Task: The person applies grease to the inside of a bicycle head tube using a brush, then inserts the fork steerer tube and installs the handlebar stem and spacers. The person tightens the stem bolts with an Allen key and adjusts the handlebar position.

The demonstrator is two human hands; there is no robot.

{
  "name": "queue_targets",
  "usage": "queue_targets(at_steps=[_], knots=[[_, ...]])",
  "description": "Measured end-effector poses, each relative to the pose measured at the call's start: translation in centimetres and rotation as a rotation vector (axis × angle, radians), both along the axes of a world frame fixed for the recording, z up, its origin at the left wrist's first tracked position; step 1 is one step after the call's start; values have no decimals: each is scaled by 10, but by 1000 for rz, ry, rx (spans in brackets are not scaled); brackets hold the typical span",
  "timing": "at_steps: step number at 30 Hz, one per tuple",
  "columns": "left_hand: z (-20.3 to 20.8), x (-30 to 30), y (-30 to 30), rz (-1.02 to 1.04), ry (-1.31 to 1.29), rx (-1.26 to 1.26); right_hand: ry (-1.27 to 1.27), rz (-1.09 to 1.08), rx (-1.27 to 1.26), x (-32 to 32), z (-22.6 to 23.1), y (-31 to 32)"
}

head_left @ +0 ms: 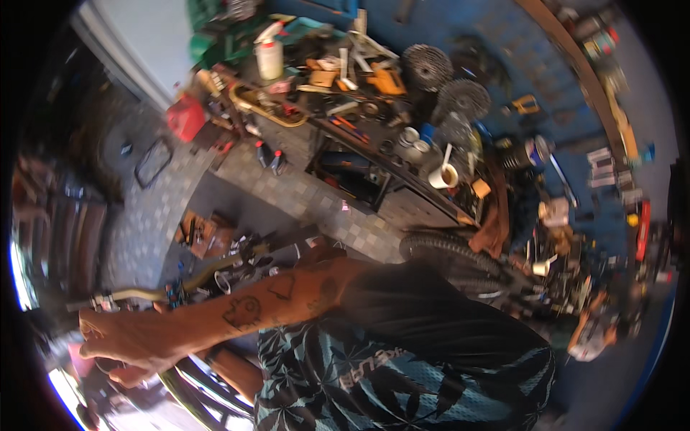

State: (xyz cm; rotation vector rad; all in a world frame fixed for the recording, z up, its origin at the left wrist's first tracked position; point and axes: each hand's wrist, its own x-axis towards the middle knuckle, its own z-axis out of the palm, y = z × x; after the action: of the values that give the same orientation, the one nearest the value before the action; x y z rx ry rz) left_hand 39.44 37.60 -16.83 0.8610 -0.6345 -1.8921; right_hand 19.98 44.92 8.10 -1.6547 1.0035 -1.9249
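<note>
My right arm, tattooed, reaches across to the left from a black sleeve. At its end my right hand (126, 345) has curled fingers, the thumb bent toward them. A thin dark curve shows beside the thumb; whether it is in the grip I cannot make out. Part of my left forearm (233, 372) shows below the right one, while the left hand is mostly hidden behind my right arm. Close by lies a bicycle: a tan handlebar (205, 279) runs beyond my right forearm, and a wheel rim (205, 391) curves below it. The picture is blurred.
A cluttered workbench (424, 187) stands ahead, with a spray bottle (269, 54), a white mug (443, 176) and cassettes (427, 67) above. A bicycle tyre (449, 248) stands under its right end. Dark bottles (271, 159) and a brown box (208, 233) are on the floor.
</note>
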Motion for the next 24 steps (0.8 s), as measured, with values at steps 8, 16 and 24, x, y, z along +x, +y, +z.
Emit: queue_targets(at_steps=[8, 16, 24], knots=[[-10, -3, -18, 6, -140, -11, -443, -909, 251, -277, -39, 302], [0, -1, -15, 45, -246, -20, -147, -1409, 1559, -415, -253, 642], [-3, 9, -17, 65, -289, -32, 297, -1415, 1573, -408, -308, 650]])
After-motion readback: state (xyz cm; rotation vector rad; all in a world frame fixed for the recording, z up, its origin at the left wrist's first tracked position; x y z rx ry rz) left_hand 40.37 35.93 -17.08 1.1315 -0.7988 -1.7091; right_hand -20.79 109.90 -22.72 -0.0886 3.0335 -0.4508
